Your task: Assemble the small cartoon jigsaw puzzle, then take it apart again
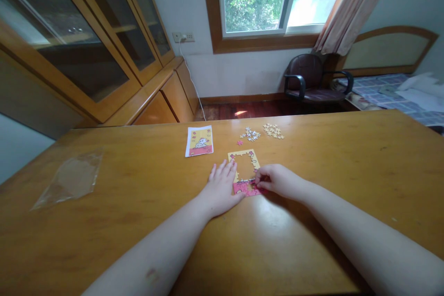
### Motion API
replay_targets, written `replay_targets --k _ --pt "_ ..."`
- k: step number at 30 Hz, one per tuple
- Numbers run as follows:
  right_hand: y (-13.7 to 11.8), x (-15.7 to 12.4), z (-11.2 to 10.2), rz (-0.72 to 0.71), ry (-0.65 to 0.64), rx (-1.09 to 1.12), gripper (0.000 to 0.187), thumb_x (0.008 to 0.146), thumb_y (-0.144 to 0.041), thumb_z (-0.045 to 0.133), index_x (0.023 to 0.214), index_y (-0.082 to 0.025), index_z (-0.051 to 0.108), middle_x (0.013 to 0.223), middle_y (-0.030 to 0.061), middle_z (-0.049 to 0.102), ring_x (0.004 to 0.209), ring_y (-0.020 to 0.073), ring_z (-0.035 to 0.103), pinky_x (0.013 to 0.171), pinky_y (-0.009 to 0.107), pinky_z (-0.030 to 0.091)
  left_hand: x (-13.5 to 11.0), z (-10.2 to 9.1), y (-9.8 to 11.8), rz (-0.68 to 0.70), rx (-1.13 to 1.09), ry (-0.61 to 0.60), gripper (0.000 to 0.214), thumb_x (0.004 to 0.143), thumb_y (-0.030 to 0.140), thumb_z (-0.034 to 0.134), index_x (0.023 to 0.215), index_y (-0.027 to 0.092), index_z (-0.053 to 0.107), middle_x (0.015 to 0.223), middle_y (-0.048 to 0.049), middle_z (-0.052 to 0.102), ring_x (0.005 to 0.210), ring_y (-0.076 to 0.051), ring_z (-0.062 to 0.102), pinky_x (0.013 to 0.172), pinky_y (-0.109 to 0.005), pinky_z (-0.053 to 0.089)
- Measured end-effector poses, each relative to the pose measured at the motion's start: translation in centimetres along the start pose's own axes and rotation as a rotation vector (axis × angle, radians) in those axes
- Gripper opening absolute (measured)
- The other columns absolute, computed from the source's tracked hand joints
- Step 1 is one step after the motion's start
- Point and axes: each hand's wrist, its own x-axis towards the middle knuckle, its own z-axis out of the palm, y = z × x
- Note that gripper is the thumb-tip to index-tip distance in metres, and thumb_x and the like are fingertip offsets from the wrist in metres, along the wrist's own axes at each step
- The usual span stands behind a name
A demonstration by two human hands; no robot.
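Observation:
A partly assembled jigsaw puzzle [245,187] lies on the table, with a yellow border, a pink lower band and an open middle where the wood shows. My left hand [222,189] rests flat along its left side, fingers spread and touching the edge. At the lower right of the puzzle, my right hand [274,178] has its thumb and fingers pinched together over the pink band. Whatever may be between those fingertips is too small to make out. Beyond the puzzle lie a single pink piece [239,143], a pile of white pieces [251,134] and a pile of yellow pieces [273,131].
A reference picture card [199,141] lies behind my left hand. Farther left is a clear plastic bag [74,175] on the wooden table [333,157]. Past the table's far edge stand a dark armchair [307,76], a bed [381,90] and a glass-fronted cabinet [114,23].

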Motion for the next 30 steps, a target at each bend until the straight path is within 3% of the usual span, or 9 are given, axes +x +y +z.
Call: replay_targets --k 8,16,21,25,30 --pt "-0.1 0.1 0.3 0.024 0.053 -0.088 0.01 0.074 -0.018 0.061 0.08 -0.019 0.07 0.074 0.0006 0.069 0.064 0.0123 0.058 0.063 0.022 0.041 0.0 -0.1 0.1 0.004 -0.007 0.011 0.086 0.079 0.057 0.051 0.148 0.013 0.024 0.155 -0.0117 0.018 0.143 -0.034 0.012 0.115 -0.056 0.007" --pt "0.2 0.3 0.7 -0.039 0.071 -0.166 0.012 0.075 -0.016 0.062 0.082 -0.02 0.071 0.08 0.0012 0.069 0.071 0.013 0.059 0.066 0.022 0.042 0.1 0.2 -0.1 0.014 -0.019 0.033 0.085 0.079 0.056 0.054 0.147 0.015 0.026 0.154 -0.0133 0.02 0.142 -0.035 0.014 0.114 -0.057 0.009" --pt "0.0 -0.2 -0.7 -0.109 0.101 -0.289 0.016 0.079 -0.02 0.058 0.087 -0.02 0.072 0.081 0.0032 0.07 0.074 0.0146 0.061 0.07 0.023 0.043 -0.2 -0.3 0.2 0.059 -0.045 0.074 0.079 0.08 0.054 0.054 0.145 0.015 0.031 0.154 -0.015 0.022 0.142 -0.034 0.015 0.114 -0.058 0.01" --pt "-0.3 -1.0 -2.3 -0.117 -0.012 -0.434 0.024 0.081 -0.024 0.053 0.093 -0.024 0.075 0.087 0.0045 0.073 0.077 0.0177 0.064 0.07 0.025 0.043 -0.7 -1.0 0.7 0.225 -0.048 0.114 0.05 0.084 0.043 0.056 0.131 0.027 0.053 0.152 -0.0082 0.031 0.142 -0.033 0.016 0.114 -0.058 0.008" --pt "-0.8 -1.5 -2.8 -0.136 -0.112 -0.479 0.03 0.08 -0.023 0.051 0.098 -0.026 0.075 0.091 0.0037 0.074 0.079 0.0183 0.066 0.069 0.024 0.044 -1.0 -1.1 0.9 0.334 -0.06 0.08 0.044 0.083 0.041 0.059 0.126 0.035 0.057 0.149 -0.006 0.035 0.142 -0.033 0.016 0.113 -0.06 0.008"
